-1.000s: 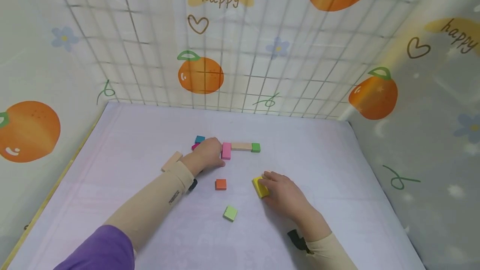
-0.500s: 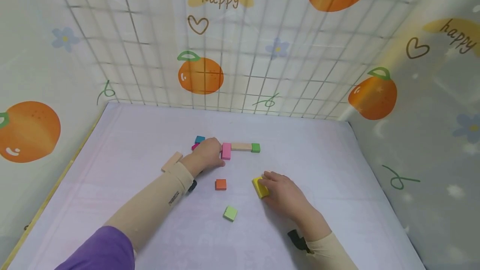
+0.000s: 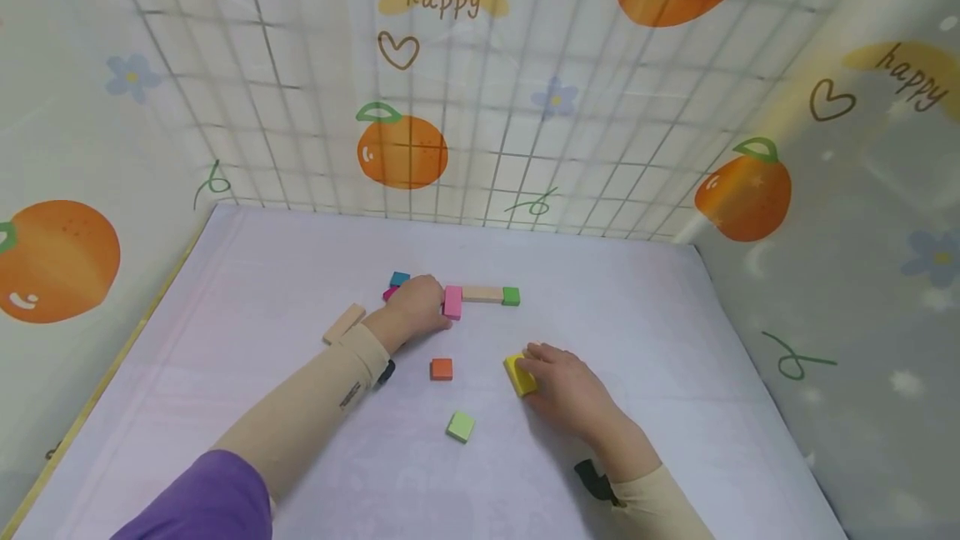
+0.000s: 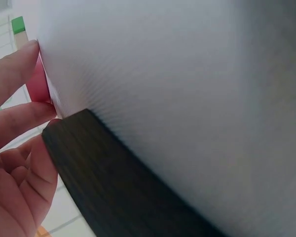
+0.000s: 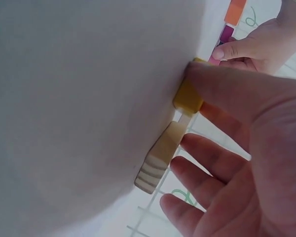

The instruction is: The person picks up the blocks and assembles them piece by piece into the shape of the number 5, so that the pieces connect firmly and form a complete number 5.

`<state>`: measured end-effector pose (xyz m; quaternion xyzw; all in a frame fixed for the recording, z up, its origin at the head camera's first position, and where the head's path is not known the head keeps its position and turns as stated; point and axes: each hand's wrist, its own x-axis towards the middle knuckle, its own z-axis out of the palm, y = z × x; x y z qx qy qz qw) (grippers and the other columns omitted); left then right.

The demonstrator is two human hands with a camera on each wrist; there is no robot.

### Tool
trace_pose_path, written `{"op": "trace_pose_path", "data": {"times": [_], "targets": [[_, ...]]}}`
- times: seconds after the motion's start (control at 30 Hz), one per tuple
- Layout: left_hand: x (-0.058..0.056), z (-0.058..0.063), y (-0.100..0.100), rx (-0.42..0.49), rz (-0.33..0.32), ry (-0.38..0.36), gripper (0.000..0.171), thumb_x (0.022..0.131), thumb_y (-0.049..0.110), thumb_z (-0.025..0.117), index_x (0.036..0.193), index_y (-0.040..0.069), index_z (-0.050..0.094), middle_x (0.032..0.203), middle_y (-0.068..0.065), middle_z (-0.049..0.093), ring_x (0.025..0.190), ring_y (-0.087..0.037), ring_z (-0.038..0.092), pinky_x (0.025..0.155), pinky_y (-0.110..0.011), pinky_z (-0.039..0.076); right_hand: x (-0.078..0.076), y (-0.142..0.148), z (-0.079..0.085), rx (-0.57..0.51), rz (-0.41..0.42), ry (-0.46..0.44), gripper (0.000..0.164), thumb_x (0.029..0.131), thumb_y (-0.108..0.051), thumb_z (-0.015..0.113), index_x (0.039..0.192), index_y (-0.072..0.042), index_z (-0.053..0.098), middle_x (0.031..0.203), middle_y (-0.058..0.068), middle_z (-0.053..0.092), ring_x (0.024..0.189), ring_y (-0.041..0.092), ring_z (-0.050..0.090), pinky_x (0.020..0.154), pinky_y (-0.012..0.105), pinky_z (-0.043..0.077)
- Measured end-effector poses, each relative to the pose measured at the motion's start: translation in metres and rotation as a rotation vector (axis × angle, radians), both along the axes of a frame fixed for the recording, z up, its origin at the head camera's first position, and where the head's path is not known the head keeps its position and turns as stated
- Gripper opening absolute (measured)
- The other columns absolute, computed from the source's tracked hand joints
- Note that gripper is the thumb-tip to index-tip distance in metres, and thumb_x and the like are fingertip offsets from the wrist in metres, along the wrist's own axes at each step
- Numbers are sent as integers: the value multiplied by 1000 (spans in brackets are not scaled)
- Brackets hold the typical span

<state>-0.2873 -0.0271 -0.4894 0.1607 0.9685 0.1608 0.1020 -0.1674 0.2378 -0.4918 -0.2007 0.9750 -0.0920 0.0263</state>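
Note:
In the head view my left hand (image 3: 411, 307) rests on the table beside an upright pink block (image 3: 453, 302). In the left wrist view, pink shows in the gap between thumb and index finger; I cannot tell whether they grip it. A dark wood-grain bar (image 4: 113, 182) lies close to that camera. My right hand (image 3: 573, 390) holds a yellow block (image 3: 519, 376). The right wrist view has the thumb over the yellow block (image 5: 187, 96) and the index finger behind it. A plain wooden block (image 5: 160, 158) stands near the other right fingers, which are spread loosely.
A wooden strip (image 3: 482, 294) and a green block (image 3: 512, 297) line up right of the pink one. A blue block (image 3: 400, 279), magenta block (image 3: 390, 293) and wooden plank (image 3: 344, 323) surround the left hand. Orange (image 3: 442, 369) and light green (image 3: 461, 427) blocks lie between the arms.
The camera has shifted very slightly. Both hands and the blocks stay where they were.

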Motion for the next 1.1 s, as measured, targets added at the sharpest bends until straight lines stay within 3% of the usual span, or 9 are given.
{"op": "trace_pose_path", "data": {"times": [0.1,0.2,0.33,0.47,0.57,0.63,0.7,0.87,1.1], "targets": [[1,2,-2,29,3,-27,30,85,32,82,91,6,69,100,-7,65,89,-20,57,88,-36,55,0,0,0,2,8,0,49,80,-12,85,127,-15,70,145,10,58,136,33,53,111,51,45],[2,7,-10,51,-2,-44,39,86,32,80,108,2,69,113,-10,67,103,-23,62,95,-38,54,-1,-3,1,12,30,8,49,80,-12,85,127,-14,71,145,11,58,138,34,50,114,52,41],[5,18,-28,51,-17,3,53,86,33,80,128,2,66,130,-12,67,125,-28,60,107,-41,49,-6,-17,5,57,80,26,46,80,-15,85,125,-14,72,141,10,62,138,34,51,116,52,38],[11,26,-50,62,4,29,56,85,34,81,130,4,67,127,-11,68,120,-27,62,104,-41,51,-17,-39,6,97,135,49,41,80,-19,85,120,-17,74,122,4,73,125,29,61,111,47,45],[18,24,-72,101,42,16,52,85,34,81,126,4,69,120,-12,70,107,-26,64,94,-39,56,-25,-53,3,87,132,40,36,82,-20,84,117,-18,75,104,0,76,103,22,67,98,40,53],[25,21,-91,136,65,11,53,85,33,81,126,3,69,119,-14,70,104,-27,65,92,-41,57,-30,-58,1,76,94,11,38,82,-23,84,118,-19,74,100,-2,74,95,18,66,92,37,56],[31,17,-112,172,102,3,54,85,33,81,128,2,68,122,-16,70,106,-29,66,96,-44,55,-34,-62,-1,55,49,-30,44,83,-27,84,124,-18,71,104,-2,74,96,18,65,92,38,56],[43,7,-156,207,199,-24,63,84,35,81,134,2,63,122,-18,70,106,-30,67,94,-48,54,-39,-64,-2,81,-31,-61,59,81,-39,85,132,-16,67,128,4,69,121,26,62,104,45,52],[52,-6,-178,212,211,-71,65,82,38,81,133,1,64,109,-15,72,96,-25,65,90,-47,54,-45,-74,-3,147,-41,-73,51,82,-46,81,118,-10,74,126,7,67,118,28,61,104,45,51]]}}
